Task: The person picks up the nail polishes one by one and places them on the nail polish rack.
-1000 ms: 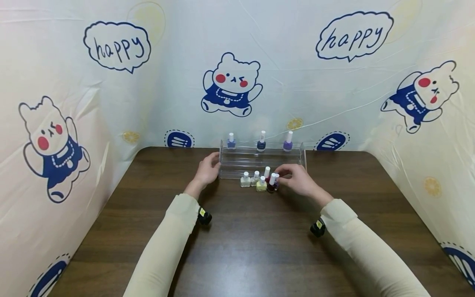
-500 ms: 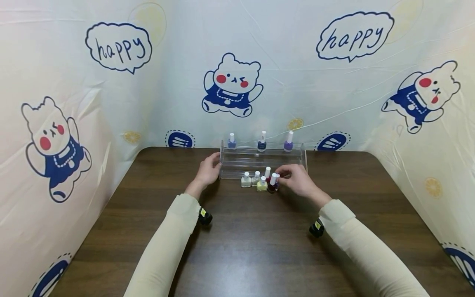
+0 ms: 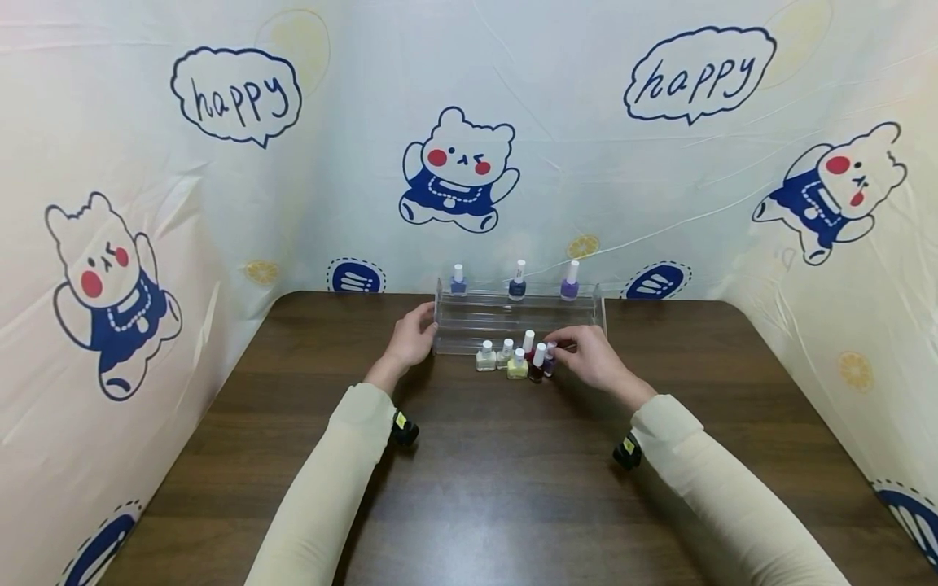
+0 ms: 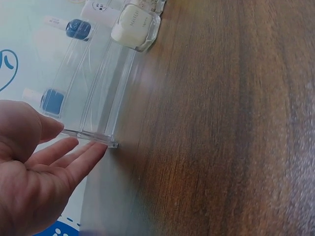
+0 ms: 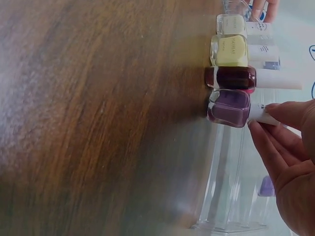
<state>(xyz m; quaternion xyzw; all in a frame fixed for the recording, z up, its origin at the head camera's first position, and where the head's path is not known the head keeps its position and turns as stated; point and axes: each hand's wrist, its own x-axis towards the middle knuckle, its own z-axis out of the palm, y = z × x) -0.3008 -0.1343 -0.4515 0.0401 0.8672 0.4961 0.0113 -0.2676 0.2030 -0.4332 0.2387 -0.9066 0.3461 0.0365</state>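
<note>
My right hand (image 3: 589, 356) pinches the white cap of a purple nail polish bottle (image 5: 230, 108) between thumb and fingers. This bottle stands upright on the table beside a dark red nail polish bottle (image 5: 231, 77). My left hand (image 4: 44, 169) holds its fairly straight fingertips against the left end of a clear acrylic rack (image 3: 513, 320). In front of the rack stand a yellow nail polish bottle (image 3: 517, 368), a whitish one (image 3: 486, 360), a pale one (image 3: 504, 355) and a red one (image 3: 528, 345) partly hidden behind the others.
On the rack's top tier sit a light blue bottle (image 3: 458, 282), a dark blue bottle (image 3: 517, 285) and a violet bottle (image 3: 569, 285), spaced apart. A brown wooden table (image 3: 469, 472) lies under everything, with a printed curtain (image 3: 352, 187) behind its far edge.
My right hand has shifted very slightly, and the purple bottle now shows more clearly to the right of the dark red one. The left hand stays at the rack's end.
</note>
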